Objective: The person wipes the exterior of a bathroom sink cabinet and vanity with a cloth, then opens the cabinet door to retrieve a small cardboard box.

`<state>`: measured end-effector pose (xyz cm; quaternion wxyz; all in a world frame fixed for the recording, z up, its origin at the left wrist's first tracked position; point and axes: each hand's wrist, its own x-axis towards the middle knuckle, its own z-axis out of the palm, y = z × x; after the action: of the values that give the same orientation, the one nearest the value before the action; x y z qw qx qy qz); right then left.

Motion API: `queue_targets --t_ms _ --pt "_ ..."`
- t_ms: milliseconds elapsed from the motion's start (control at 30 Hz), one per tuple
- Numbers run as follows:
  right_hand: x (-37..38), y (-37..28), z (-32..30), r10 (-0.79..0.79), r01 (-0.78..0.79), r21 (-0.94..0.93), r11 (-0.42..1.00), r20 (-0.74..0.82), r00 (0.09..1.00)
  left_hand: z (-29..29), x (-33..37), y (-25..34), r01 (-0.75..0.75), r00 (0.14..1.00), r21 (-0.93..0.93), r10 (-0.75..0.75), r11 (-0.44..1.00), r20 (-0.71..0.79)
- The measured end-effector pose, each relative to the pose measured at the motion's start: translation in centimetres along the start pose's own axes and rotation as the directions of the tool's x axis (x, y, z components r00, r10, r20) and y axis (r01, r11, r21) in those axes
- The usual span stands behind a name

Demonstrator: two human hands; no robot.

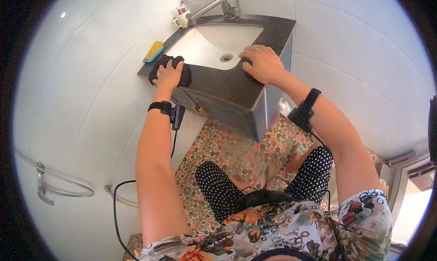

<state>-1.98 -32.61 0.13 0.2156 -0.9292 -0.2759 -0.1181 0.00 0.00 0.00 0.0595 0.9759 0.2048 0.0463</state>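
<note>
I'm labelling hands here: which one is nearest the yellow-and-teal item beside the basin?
The left hand, lying on the bunched black cloth close to the yellow-and-teal item; the right hand is across the basin, at its right side.

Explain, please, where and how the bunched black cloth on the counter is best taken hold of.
Probably by its bunched middle, from above: the black cloth lies crumpled on the dark counter, with raised folds that could be gathered together. The left hand lies over it from the near side.
</note>
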Motion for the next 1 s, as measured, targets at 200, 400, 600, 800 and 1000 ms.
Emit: queue_targets --t_ms 200,400,600,800,1000 --pt "4.2 0.2 0.4 -0.057 0.065 0.033 0.997 -0.189 0.980 -2.7 -3.6 4.9 -0.409 0.896 0.030 0.407 0.912 -0.177" --pt "4.9 4.0 0.9 -0.156 0.134 -0.100 0.986 -0.252 0.955 -1.3 -13.9 12.2 -0.708 0.686 -0.023 0.679 0.706 -0.261" --pt "5.2 3.3 -0.7 -0.171 0.146 -0.121 0.982 -0.238 0.956 -3.1 -9.8 9.1 -0.664 0.724 -0.087 0.609 0.743 -0.324" --pt "4.3 2.5 -1.3 -0.187 0.148 -0.163 0.976 -0.261 0.947 -4.0 1.3 0.5 -0.260 0.915 -0.195 0.177 0.946 -0.362" --pt "3.9 0.1 -2.4 -0.209 0.179 -0.140 0.974 -0.245 0.947 -4.2 9.4 -5.6 -0.045 0.923 -0.243 -0.052 0.969 -0.382"
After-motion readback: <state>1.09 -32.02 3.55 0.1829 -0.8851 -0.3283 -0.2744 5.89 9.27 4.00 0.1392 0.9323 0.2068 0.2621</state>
